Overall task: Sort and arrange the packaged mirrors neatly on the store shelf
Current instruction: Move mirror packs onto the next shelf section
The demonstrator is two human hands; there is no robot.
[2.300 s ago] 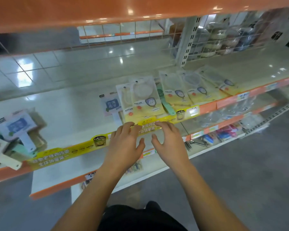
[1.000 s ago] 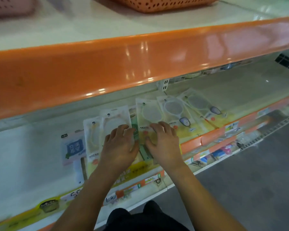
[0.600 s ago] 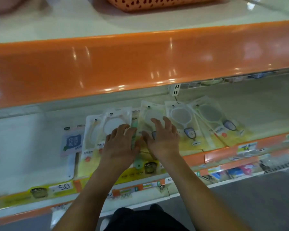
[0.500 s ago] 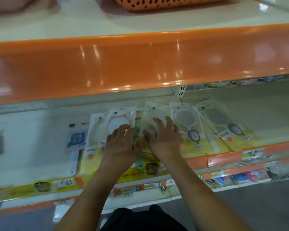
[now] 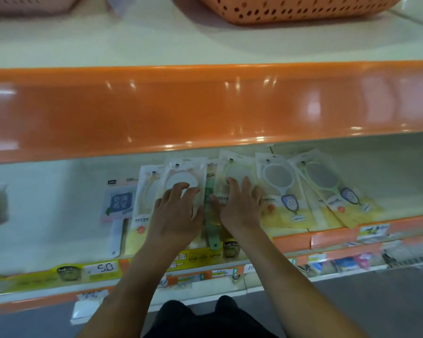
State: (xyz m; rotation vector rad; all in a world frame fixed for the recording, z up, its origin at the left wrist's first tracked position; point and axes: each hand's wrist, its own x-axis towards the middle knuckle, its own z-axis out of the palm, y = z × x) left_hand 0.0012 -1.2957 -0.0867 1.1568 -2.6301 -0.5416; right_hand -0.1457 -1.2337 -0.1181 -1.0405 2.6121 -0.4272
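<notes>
Fingertips (image 5: 181, 189) seemingly atop mirror packet (image 5: 186, 178)

Orange perforated basket (image 5: 296, 9) at 12–1 o'clock on the upper shelf (image 5: 132, 45), whose glossy orange front lip (image 5: 205, 108) spans the frame. Yellow promo strip (image 5: 198, 258) at 6, price tag "5.0" (image 5: 102, 267) at 8. Small blurred goods (image 5: 347, 263) on the lower shelf, 4 o'clock. Grey floor (image 5: 388, 303) at 5.

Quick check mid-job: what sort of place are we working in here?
Most likely a retail shop aisle. Tiered cream shelves with glossy orange front edges, a yellow price strip with a tag reading 5.0, and clear-and-yellow packaged hand mirrors laid in a row under both hands.
</notes>
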